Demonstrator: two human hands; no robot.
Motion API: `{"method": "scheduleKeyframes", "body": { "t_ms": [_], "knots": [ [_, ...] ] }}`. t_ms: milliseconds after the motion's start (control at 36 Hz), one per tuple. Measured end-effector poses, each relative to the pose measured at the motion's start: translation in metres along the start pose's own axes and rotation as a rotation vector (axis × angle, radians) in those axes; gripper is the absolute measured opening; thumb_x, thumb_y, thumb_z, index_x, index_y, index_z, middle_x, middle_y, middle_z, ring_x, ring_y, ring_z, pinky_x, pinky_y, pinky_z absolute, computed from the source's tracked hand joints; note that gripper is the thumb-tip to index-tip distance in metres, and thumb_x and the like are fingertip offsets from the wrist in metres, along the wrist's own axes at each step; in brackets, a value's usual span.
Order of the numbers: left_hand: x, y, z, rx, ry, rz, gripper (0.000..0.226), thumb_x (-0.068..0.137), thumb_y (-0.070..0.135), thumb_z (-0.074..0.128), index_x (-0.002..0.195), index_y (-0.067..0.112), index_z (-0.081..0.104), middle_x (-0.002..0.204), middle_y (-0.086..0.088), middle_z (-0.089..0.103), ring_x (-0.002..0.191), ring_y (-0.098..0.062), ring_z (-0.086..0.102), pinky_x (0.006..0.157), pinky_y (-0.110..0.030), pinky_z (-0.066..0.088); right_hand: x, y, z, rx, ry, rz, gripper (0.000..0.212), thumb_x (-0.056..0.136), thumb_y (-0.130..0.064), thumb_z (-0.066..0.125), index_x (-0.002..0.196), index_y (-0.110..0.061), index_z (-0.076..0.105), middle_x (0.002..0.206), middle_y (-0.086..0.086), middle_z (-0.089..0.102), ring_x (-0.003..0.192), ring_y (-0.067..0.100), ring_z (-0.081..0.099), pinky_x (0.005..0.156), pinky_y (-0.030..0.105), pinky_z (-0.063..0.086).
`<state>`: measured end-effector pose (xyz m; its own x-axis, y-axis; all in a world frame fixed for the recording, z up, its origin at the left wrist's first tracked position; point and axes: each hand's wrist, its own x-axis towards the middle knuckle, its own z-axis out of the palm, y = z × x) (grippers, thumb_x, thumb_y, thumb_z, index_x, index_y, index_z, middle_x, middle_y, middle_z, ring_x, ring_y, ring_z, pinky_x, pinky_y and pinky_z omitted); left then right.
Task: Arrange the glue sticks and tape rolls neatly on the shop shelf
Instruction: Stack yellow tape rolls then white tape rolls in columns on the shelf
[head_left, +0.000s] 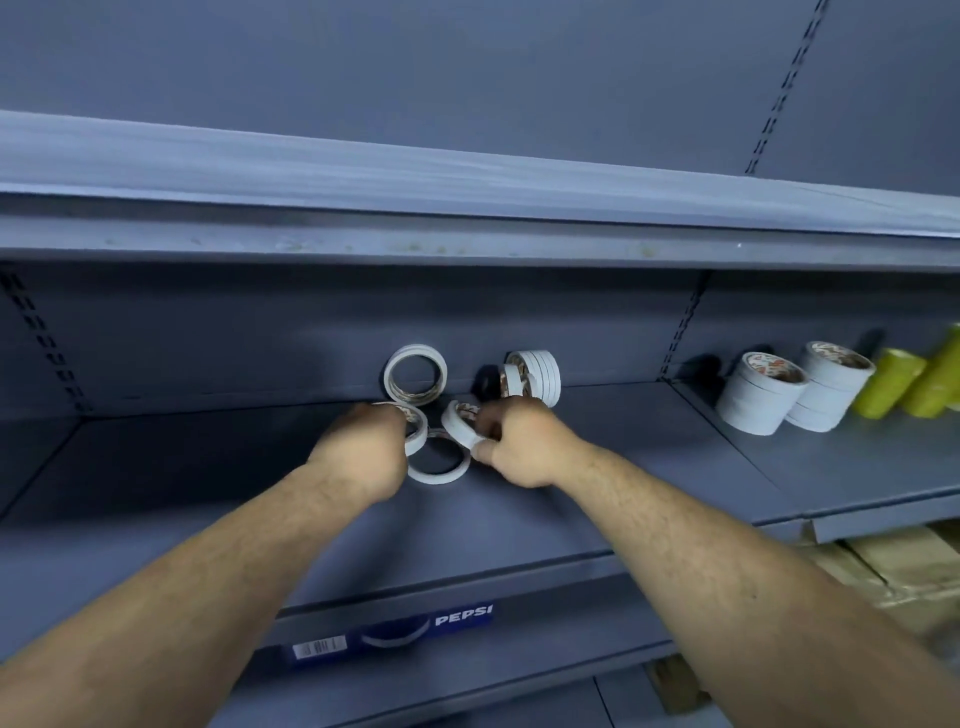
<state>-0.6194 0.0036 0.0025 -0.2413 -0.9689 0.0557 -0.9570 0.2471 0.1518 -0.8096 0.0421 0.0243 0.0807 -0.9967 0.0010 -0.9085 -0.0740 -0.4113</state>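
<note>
On the grey shelf (208, 493), my left hand (363, 452) grips a white tape roll (415, 428) and my right hand (519, 447) grips another white tape roll (460, 423). Between the hands a single roll (439, 467) lies flat. Behind it a small stack of rolls (415, 374) leans on its edge against the back wall. A row of rolls standing on edge (535, 376) is at the back, beside a dark roll (488, 384). Two stacks of white rolls (795, 389) stand on the neighbouring shelf to the right. No glue sticks are recognisable.
Yellow-green cylinders (914, 384) stand at the far right beyond the white stacks. An upper shelf (467, 208) overhangs the work area. A Pepsi price strip (389, 631) sits on the shelf's front edge. Cardboard boxes (909, 577) lie below at the right.
</note>
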Motion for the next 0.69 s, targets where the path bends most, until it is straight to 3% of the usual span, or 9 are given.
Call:
{"method": "scheduleKeyframes", "body": {
  "t_ms": [83, 139, 222, 389, 472, 556, 694],
  "knots": [
    [-0.007, 0.012, -0.001, 0.032, 0.023, 0.017, 0.013, 0.085, 0.009, 0.058, 0.085, 0.020, 0.052, 0.092, -0.001, 0.063, 0.074, -0.020, 0.052, 0.064, -0.026, 0.043, -0.011, 0.012, -0.002, -0.025, 0.017, -0.004, 0.018, 0.091, -0.028, 0.067, 0.104, -0.015, 0.067, 0.093, -0.002, 0.065, 0.087, 0.021, 0.061, 0.075, 0.032, 0.053],
    [-0.012, 0.024, -0.005, 0.045, 0.051, 0.030, 0.016, 0.086, 0.009, 0.057, 0.091, 0.023, 0.051, 0.092, 0.000, 0.060, 0.075, -0.020, 0.050, 0.064, -0.026, 0.041, -0.020, 0.023, -0.005, -0.039, 0.035, 0.002, 0.006, 0.091, -0.027, 0.067, 0.092, -0.022, 0.063, 0.084, -0.008, 0.059, 0.079, 0.017, 0.059, 0.068, 0.030, 0.050],
    [-0.020, 0.048, -0.013, 0.044, 0.076, 0.045, 0.021, 0.086, 0.007, 0.054, 0.100, 0.022, 0.057, 0.075, 0.005, 0.049, 0.069, -0.020, 0.051, 0.059, -0.026, 0.040, -0.037, 0.042, -0.015, -0.059, 0.059, -0.002, 0.011, 0.092, -0.026, 0.065, 0.084, -0.027, 0.058, 0.080, -0.011, 0.055, 0.071, 0.011, 0.054, 0.058, 0.027, 0.042],
    [-0.037, 0.122, -0.013, 0.046, 0.148, 0.065, 0.012, 0.084, 0.008, 0.056, 0.079, 0.017, 0.051, 0.072, 0.000, 0.055, 0.055, -0.013, 0.045, 0.045, -0.026, 0.031, -0.089, 0.099, -0.047, -0.125, 0.088, 0.025, 0.006, 0.092, -0.027, 0.061, 0.087, -0.028, 0.058, 0.091, -0.005, 0.059, 0.077, 0.017, 0.057, 0.061, 0.030, 0.046],
    [-0.046, 0.172, -0.007, 0.049, 0.139, 0.103, 0.012, 0.083, 0.007, 0.055, 0.086, 0.019, 0.056, 0.067, 0.005, 0.045, 0.058, -0.016, 0.046, 0.050, -0.027, 0.034, -0.122, 0.140, -0.067, -0.140, 0.091, 0.076, 0.011, 0.091, -0.027, 0.061, 0.082, -0.029, 0.055, 0.089, -0.005, 0.058, 0.076, 0.017, 0.056, 0.056, 0.029, 0.041],
    [-0.055, 0.226, 0.000, 0.015, 0.133, 0.135, 0.018, 0.083, 0.005, 0.051, 0.079, 0.023, 0.049, 0.067, 0.004, 0.046, 0.057, -0.016, 0.047, 0.051, -0.028, 0.036, -0.155, 0.184, -0.089, -0.164, 0.113, 0.120, 0.010, 0.091, -0.027, 0.062, 0.083, -0.027, 0.056, 0.093, -0.003, 0.060, 0.080, 0.021, 0.057, 0.052, 0.028, 0.034],
    [-0.061, 0.305, 0.012, -0.043, 0.101, 0.181, 0.008, 0.086, 0.009, 0.053, 0.088, 0.017, 0.057, 0.071, 0.002, 0.054, 0.065, -0.019, 0.054, 0.058, -0.029, 0.041, -0.205, 0.247, -0.119, -0.164, 0.143, 0.174, 0.022, 0.090, -0.027, 0.065, 0.075, -0.026, 0.049, 0.089, 0.000, 0.063, 0.084, 0.024, 0.057, 0.065, 0.034, 0.045]
  ]
}}
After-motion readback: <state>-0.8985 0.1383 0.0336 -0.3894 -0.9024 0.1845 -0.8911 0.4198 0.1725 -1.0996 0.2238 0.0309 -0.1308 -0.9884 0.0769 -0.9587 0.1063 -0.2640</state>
